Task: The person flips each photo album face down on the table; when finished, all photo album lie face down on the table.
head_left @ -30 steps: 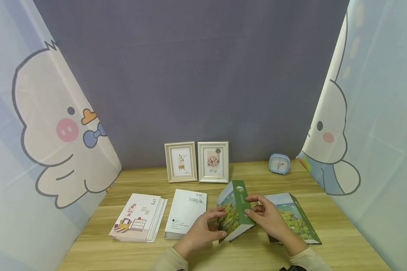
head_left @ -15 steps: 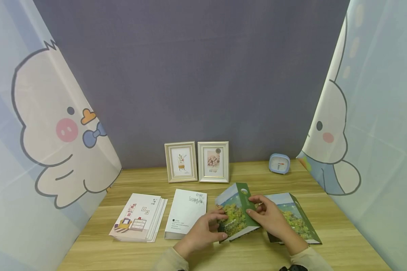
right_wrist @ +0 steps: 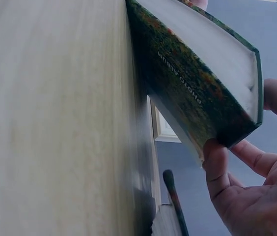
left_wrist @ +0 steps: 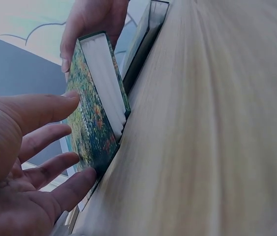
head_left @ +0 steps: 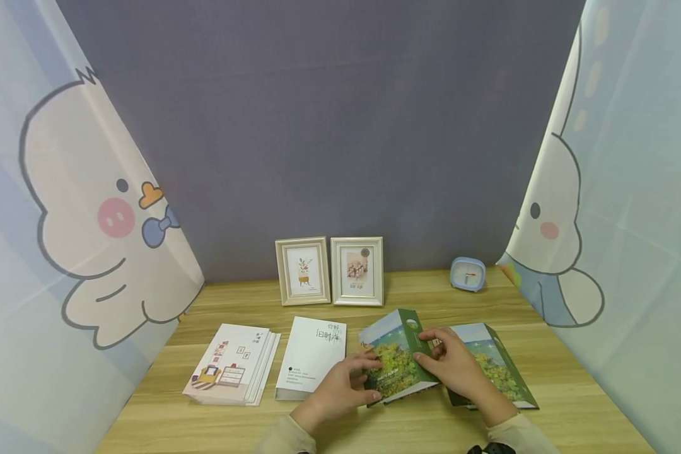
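The left hand [head_left: 340, 386] has its fingers spread, their tips against the painted cover of a green photo album [head_left: 394, 362], which leans between both hands on the wooden table [head_left: 215, 432], spine side raised. The right hand [head_left: 455, 364] pinches the album's spine edge with thumb and fingers. A matching album [head_left: 498, 366] lies just beyond the right fingers; a white book [head_left: 312, 352] lies just left of the left fingers; two picture frames [head_left: 321, 244] stand farther ahead of them.

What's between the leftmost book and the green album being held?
In the head view: the white book with black lettering, then the left hand, overlapping that book's near right corner and touching the green album.
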Demonstrator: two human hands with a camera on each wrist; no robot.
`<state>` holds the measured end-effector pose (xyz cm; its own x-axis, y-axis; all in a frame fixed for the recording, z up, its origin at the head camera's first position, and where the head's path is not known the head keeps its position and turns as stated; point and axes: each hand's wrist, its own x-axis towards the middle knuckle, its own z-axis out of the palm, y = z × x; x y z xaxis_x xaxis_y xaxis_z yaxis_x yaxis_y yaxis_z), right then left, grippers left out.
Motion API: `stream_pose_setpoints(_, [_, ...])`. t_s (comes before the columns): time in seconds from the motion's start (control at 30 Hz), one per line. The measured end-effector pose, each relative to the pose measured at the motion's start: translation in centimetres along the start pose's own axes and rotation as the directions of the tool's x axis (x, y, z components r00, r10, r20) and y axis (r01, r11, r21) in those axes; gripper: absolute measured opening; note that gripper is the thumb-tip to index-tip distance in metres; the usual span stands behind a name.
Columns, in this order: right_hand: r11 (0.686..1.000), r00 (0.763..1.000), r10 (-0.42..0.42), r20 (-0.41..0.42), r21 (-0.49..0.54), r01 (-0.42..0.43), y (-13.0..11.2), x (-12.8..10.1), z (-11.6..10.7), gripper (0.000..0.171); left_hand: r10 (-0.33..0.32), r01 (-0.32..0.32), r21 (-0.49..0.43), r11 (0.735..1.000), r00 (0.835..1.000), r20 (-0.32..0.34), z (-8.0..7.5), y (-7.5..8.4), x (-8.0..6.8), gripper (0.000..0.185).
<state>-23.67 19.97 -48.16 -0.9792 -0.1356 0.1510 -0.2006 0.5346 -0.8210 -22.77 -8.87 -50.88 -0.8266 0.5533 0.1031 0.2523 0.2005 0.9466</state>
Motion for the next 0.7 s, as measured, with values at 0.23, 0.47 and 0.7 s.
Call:
stream_pose_setpoints(0.23, [0.999,0.999,0.029,0.017,-0.029,-0.029,-0.19,-0.21,-0.12,0.042,-0.015,0.015,0.035,0.999,1.0,0.006,0.07,0.07,0.02,0.043])
stream_pose_setpoints(0.47, [0.996,0.998,0.056,0.023,-0.067,-0.054,0.05,-0.27,-0.13,0.042,-0.018,0.017,0.045,0.999,1.0,0.01,0.13,0.06,0.02,0.044])
stream_pose_setpoints(0.7, [0.995,0.997,0.06,0.04,-0.078,-0.056,-0.06,-0.34,-0.21,0.045,-0.016,0.015,0.039,0.999,1.0,0.018,0.14,0.2,-0.03,0.044])
